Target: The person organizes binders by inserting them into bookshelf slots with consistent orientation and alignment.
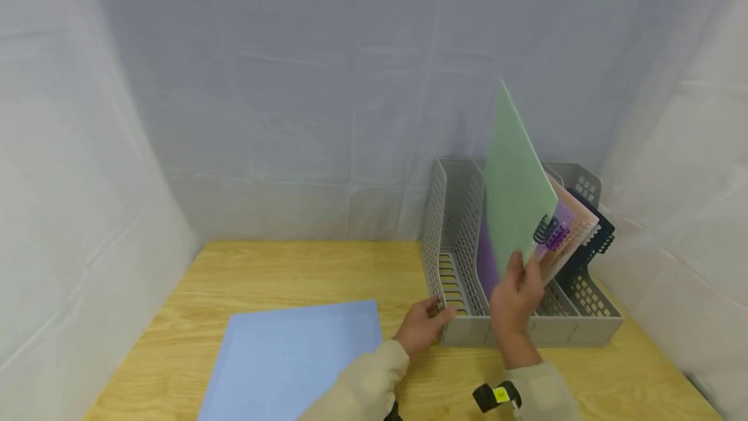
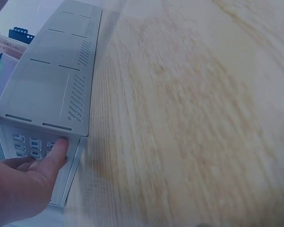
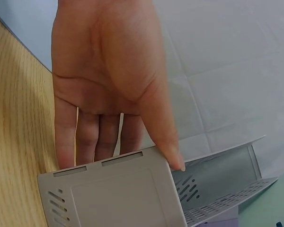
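My right hand (image 1: 517, 294) grips the lower edge of a pale green notebook (image 1: 517, 180) with black rings. The notebook stands tilted over the middle compartments of a grey file organizer (image 1: 528, 332). Beside it, partly hidden, are a purple notebook (image 1: 562, 216) with purple rings, a pink notebook (image 1: 578, 213) and a dark notebook (image 1: 596, 216). My left hand (image 1: 422, 327) grips the organizer's front left corner. In the left wrist view its fingers (image 2: 57, 151) lie on the perforated side. The right wrist view shows this left hand (image 3: 106, 85) too, thumb over the top edge.
A light blue flat folder (image 1: 292, 362) lies on the wooden table (image 1: 169, 343) left of the organizer. White sheeting (image 1: 292, 115) hangs behind the table and at both sides. The organizer's leftmost compartment (image 1: 452, 278) shows its slotted floor.
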